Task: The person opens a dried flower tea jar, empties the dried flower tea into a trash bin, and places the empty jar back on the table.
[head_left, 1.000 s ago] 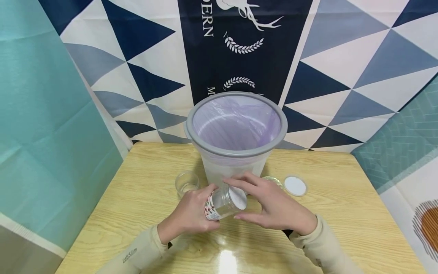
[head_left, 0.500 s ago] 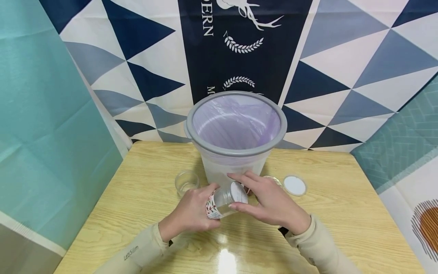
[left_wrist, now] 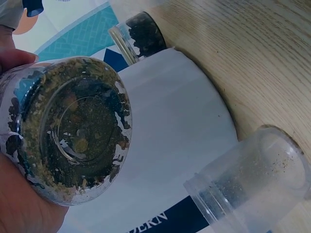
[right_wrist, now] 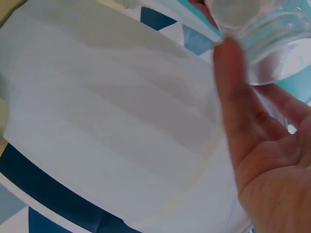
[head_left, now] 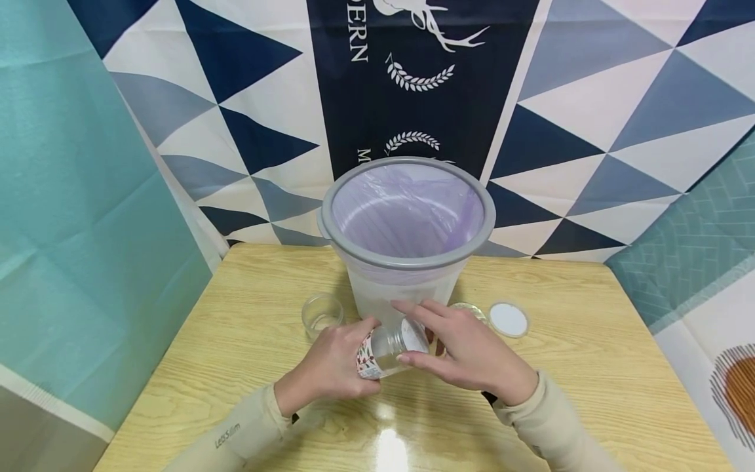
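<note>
My left hand (head_left: 333,360) grips a clear plastic jar (head_left: 387,347) around its body, over a band with red and green print. The jar is tilted, with its top toward my right hand (head_left: 474,351). Dark, leafy dried bits show through the base of this jar (left_wrist: 75,131) in the left wrist view. A clear-rimmed lid with a white disc (head_left: 414,334) covers the jar's mouth. My right thumb lies at the near edge of this lid, and bent fingers reach around its far side. In the right wrist view part of the lid hides behind the hand.
A white bin (head_left: 407,282) with a purple liner stands behind the hands. To its left is a clear jar (head_left: 322,316) with a few specks inside. At its right, another jar (left_wrist: 146,35) holds dark bits, beside a white-topped lid (head_left: 509,320) on the wooden table (head_left: 590,367).
My right hand has come in from beside the jar, and its thumb and fingers have closed around the lid. The left hand and jar have shifted only slightly.
</note>
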Available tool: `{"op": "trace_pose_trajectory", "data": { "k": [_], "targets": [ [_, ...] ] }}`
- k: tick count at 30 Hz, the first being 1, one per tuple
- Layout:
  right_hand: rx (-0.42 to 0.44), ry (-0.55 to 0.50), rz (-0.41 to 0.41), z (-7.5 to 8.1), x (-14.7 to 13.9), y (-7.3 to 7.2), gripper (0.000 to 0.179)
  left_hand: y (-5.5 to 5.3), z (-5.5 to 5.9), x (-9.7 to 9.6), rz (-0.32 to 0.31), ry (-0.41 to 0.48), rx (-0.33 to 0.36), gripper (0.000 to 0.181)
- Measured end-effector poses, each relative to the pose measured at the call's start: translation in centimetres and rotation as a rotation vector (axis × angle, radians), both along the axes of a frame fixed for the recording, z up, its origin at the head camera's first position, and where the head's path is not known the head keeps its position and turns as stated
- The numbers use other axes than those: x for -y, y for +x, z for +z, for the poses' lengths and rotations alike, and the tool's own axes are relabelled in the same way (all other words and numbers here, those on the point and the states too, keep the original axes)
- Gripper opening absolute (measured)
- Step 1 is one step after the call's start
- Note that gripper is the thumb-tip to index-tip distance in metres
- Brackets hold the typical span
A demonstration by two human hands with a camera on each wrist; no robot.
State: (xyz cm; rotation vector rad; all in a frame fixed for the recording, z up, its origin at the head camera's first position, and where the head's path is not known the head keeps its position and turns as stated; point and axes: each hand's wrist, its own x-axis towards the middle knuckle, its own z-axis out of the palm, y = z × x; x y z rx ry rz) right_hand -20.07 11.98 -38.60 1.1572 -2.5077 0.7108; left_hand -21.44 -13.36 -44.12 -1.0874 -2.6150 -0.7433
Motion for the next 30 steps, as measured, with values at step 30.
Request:
{"op": "trace_pose_trajectory", "data": {
  "k": [30],
  "targets": [
    [-0.036,0.081,-0.011,-0.17,0.0,0.27,0.073,-0.08,-0.48,-0.01,0.007,-0.02,-0.049,0.073]
  ]
}}
